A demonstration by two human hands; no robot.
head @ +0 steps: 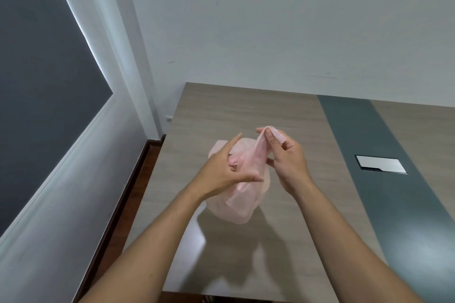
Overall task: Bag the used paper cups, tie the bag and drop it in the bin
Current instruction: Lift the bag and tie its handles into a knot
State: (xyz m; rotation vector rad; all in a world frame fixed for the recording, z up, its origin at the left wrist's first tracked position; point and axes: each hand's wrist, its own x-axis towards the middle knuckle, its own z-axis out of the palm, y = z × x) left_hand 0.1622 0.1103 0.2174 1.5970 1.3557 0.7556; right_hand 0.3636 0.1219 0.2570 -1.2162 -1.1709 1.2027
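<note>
A thin pink plastic bag point(240, 204) stands on the wooden table point(209, 115), bulging as if filled; its contents are hidden by the film. My right hand point(286, 162) pinches one bag handle and pulls it up to the right of the bag's mouth. Across the mouth lies my left hand point(221, 170), its fingers curled into the plastic at the other handle. No paper cups show outside the bag.
A dark grey strip point(384, 155) runs across the table at the right, with a silver metal plate point(380, 164) set in it. The table meets the white wall at the back. Left of the table is a gap with dark wooden floor point(138, 194).
</note>
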